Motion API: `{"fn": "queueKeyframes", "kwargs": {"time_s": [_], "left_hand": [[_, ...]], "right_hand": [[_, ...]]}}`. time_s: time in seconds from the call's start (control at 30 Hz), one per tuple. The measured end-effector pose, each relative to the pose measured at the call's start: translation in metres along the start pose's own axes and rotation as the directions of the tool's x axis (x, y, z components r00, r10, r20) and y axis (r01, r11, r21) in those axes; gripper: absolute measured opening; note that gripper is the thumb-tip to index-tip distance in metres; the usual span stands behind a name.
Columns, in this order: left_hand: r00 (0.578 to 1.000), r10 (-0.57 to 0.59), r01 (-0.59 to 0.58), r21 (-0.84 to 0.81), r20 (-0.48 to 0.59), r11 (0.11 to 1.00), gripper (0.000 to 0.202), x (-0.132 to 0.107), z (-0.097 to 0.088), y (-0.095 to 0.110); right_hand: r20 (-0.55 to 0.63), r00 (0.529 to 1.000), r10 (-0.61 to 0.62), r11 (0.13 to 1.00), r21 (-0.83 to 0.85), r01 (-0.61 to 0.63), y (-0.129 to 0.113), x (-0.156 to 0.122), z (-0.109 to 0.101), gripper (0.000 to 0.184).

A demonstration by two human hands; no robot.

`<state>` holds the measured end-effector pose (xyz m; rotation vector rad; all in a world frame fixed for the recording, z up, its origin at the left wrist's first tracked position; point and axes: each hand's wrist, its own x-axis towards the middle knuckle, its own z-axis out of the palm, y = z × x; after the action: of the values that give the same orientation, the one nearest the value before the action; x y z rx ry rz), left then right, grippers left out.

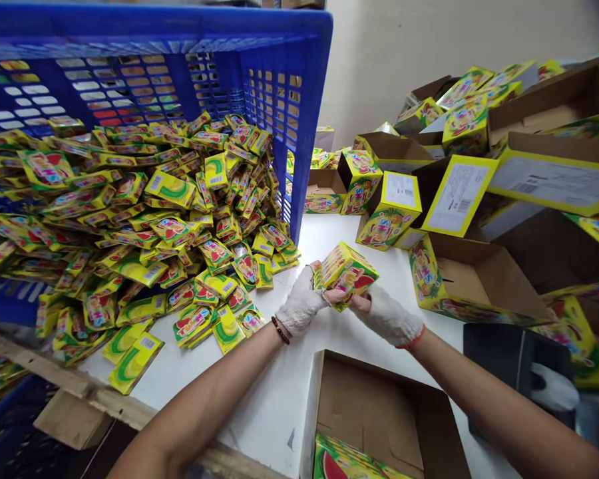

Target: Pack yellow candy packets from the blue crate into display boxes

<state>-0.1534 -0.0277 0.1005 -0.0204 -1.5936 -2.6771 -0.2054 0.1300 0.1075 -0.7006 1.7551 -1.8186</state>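
Between my two hands, above the white table, is a stack of small yellow-green packets (348, 269) with colourful lettering. My left hand (302, 303), in a fingerless white glove, grips its left side, thumb and fingers closed on it. From the right, my right hand (384, 316), gloved the same way, presses its fingers against the stack's lower end. Just below the hands stands an open cardboard box (369, 399); a row of similar packets (347, 459) lies in its near end. Loose packets (194, 326) are strewn left of my left hand.
A large blue plastic crate (299, 126), tipped towards the table, spills a big heap of packets (130, 199) at the left. Several open printed boxes (479, 273) are piled at the right. A black tape dispenser (499, 359) sits near my right forearm. The table's wooden edge (124, 406) runs along the front.
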Motion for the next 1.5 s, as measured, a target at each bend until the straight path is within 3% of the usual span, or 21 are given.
{"fn": "queueKeyframes", "kwargs": {"time_s": [0.13,0.23,0.27,0.33,0.37,0.4,0.5,0.57,0.63,0.7,0.8,0.87,0.93,1.03,1.13,1.2,1.27,1.3,1.4,1.5], "left_hand": [[0.999,-0.032,0.030,0.061,0.039,0.998,0.086,-0.006,0.009,-0.002],[0.997,-0.075,0.073,0.355,-0.009,0.932,0.093,-0.034,0.002,0.018],[0.998,-0.049,0.061,0.491,-0.038,0.869,0.084,-0.048,0.000,0.027],[0.998,0.047,-0.056,0.750,0.034,0.659,0.035,-0.083,-0.001,0.047],[0.988,0.079,-0.152,0.824,0.130,0.545,0.016,-0.103,0.001,0.054],[0.961,0.072,-0.269,0.847,0.266,0.459,0.024,-0.123,0.005,0.058],[0.792,0.016,-0.593,0.763,0.610,0.258,0.024,-0.178,0.020,0.049],[0.732,0.034,-0.679,0.724,0.680,0.121,0.020,-0.203,0.027,0.029],[0.729,0.081,-0.683,0.730,0.679,0.031,0.015,-0.217,0.027,0.008],[0.734,0.123,-0.673,0.740,0.668,0.003,0.015,-0.224,0.023,-0.007],[0.738,0.174,-0.665,0.747,0.653,0.016,0.016,-0.227,0.017,-0.015],[0.733,0.228,-0.664,0.747,0.641,0.036,0.014,-0.227,0.016,-0.015],[0.722,0.280,-0.671,0.739,0.633,0.062,0.014,-0.229,0.017,-0.013],[0.707,0.284,-0.700,0.697,0.647,0.155,0.015,-0.231,0.013,-0.010],[0.739,0.239,-0.673,0.702,0.630,0.232,0.026,-0.223,-0.003,-0.004],[0.831,0.215,-0.545,0.828,0.513,0.130,0.035,-0.202,-0.022,0.004],[0.921,0.162,-0.346,0.935,0.355,-0.085,0.045,-0.172,-0.044,0.017],[0.943,0.038,-0.317,0.928,0.331,-0.197,0.047,-0.156,-0.055,0.025],[0.949,-0.221,-0.297,0.866,0.223,-0.403,0.041,-0.114,-0.082,0.044],[0.936,-0.276,-0.321,0.851,0.218,-0.416,0.043,-0.093,-0.093,0.053]], "right_hand": [[-0.081,0.997,0.007,0.977,0.215,0.010,-0.018,0.003,0.022,0.073],[-0.083,0.995,0.063,0.980,0.195,-0.045,-0.050,-0.018,0.015,0.071],[-0.065,0.994,0.092,0.982,0.174,-0.079,-0.061,-0.030,0.009,0.071],[0.037,0.979,0.199,0.975,0.096,-0.202,-0.078,-0.058,-0.004,0.074],[0.112,0.953,0.280,0.956,0.059,-0.288,-0.083,-0.073,-0.009,0.076],[0.178,0.914,0.365,0.926,0.028,-0.376,-0.085,-0.087,-0.011,0.079],[0.311,0.766,0.563,0.815,-0.051,-0.578,-0.076,-0.117,-0.005,0.089],[0.328,0.691,0.644,0.755,-0.129,-0.643,-0.060,-0.123,0.005,0.093],[0.326,0.639,0.697,0.710,-0.186,-0.680,-0.042,-0.121,0.016,0.088],[0.333,0.608,0.721,0.683,-0.191,-0.705,-0.028,-0.113,0.026,0.071],[0.411,0.576,0.706,0.674,-0.142,-0.725,-0.017,-0.101,0.037,0.048],[0.432,0.576,0.694,0.685,-0.151,-0.713,-0.015,-0.098,0.043,0.047],[0.412,0.608,0.679,0.720,-0.212,-0.661,-0.014,-0.101,0.047,0.056],[0.289,0.696,0.657,0.750,-0.344,-0.565,-0.010,-0.111,0.050,0.075],[0.206,0.756,0.622,0.754,-0.421,-0.505,-0.005,-0.117,0.052,0.077],[0.251,0.753,0.609,0.771,-0.412,-0.486,-0.003,-0.118,0.052,0.067],[0.303,0.735,0.607,0.783,-0.390,-0.485,-0.004,-0.115,0.051,0.060],[0.315,0.730,0.606,0.784,-0.391,-0.482,-0.005,-0.113,0.051,0.058],[0.316,0.739,0.596,0.782,-0.439,-0.443,-0.008,-0.108,0.048,0.054],[0.325,0.751,0.575,0.782,-0.488,-0.388,-0.011,-0.104,0.042,0.059]]}}
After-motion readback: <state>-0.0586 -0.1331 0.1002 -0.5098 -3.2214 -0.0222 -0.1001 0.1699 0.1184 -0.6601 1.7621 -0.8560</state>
